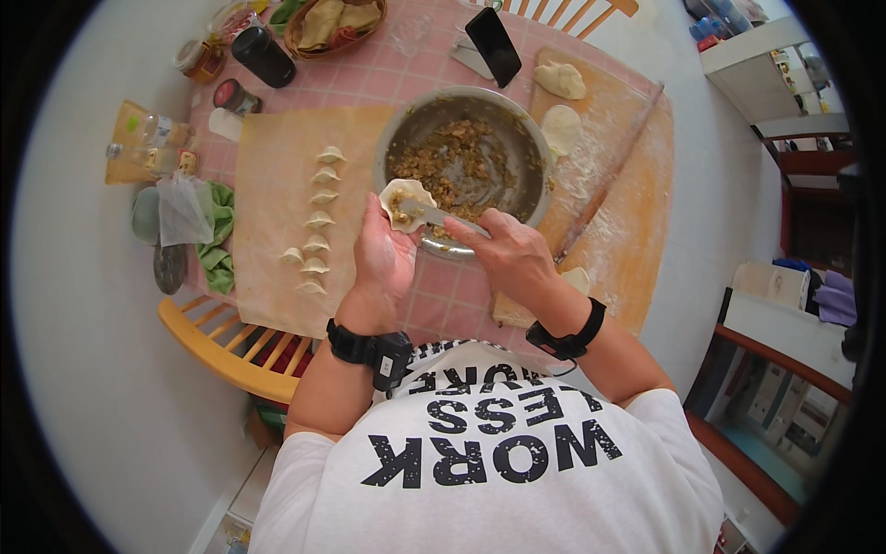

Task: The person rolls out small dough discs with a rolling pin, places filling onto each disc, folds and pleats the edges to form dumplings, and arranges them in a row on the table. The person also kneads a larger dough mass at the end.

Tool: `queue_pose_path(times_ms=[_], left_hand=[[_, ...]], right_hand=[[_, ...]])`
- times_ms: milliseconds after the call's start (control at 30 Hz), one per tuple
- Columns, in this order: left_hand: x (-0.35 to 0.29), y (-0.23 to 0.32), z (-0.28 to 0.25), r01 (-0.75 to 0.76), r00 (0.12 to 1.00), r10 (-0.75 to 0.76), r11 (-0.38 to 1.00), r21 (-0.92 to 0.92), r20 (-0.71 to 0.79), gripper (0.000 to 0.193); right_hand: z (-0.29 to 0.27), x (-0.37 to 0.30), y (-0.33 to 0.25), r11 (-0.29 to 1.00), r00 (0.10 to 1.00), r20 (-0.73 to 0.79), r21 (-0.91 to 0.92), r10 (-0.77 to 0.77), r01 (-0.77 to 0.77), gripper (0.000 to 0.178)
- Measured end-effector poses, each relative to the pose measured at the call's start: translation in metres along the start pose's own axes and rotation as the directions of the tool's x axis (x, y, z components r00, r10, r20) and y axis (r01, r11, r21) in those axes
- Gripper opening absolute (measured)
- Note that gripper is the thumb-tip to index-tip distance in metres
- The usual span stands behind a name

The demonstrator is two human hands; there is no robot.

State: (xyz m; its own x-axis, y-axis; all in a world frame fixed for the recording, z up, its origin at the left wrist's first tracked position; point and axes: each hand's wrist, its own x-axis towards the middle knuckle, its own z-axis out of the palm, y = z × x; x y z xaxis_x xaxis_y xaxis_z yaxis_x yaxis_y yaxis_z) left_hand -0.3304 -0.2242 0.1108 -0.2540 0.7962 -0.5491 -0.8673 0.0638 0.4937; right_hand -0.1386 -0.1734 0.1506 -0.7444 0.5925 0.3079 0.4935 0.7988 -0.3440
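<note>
A person in a white shirt with black lettering works filling into a dumpling wrapper at the center of the frame, just over the near left rim of a metal mixing bowl. The left hand supports the wrapper, its grip cupped beneath the dough; the right hand has its grip pinched around a flat spatula, whose tip rests against the filling in the wrapper. More chopped filling lies spread across the bowl's bottom. At left center, eight folded dumplings sit on a tan sheet, seven in a column and one beside it. Right of the bowl, a floured wooden board carries a long rolling pin lying diagonally, with a flat round wrapper near the bowl and a lump of dough at the board's far end. A dark-screened phone leans at the top of the frame, on a bench covered in pink checked cloth. A wicker basket and a black bottle stand at upper left; a green cloth hangs over the left edge. Black bands circle both wrists.
</note>
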Motion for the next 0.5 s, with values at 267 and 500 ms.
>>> queue_pose_path(times_ms=[267,500], left_hand=[[-0.002,-0.0029,0.0004,-0.024,0.999,0.023,0.999,0.04,0.033,0.046],[-0.0016,0.0014,-0.0075,-0.048,0.998,0.047,0.998,0.041,0.036,0.043]], right_hand=[[0.0023,0.0025,0.0049,0.998,0.999,-0.025,0.063,0.03,-0.028,0.055],[-0.0045,-0.0037,0.0077,0.997,0.997,0.061,0.048,-0.055,0.052,0.052]])
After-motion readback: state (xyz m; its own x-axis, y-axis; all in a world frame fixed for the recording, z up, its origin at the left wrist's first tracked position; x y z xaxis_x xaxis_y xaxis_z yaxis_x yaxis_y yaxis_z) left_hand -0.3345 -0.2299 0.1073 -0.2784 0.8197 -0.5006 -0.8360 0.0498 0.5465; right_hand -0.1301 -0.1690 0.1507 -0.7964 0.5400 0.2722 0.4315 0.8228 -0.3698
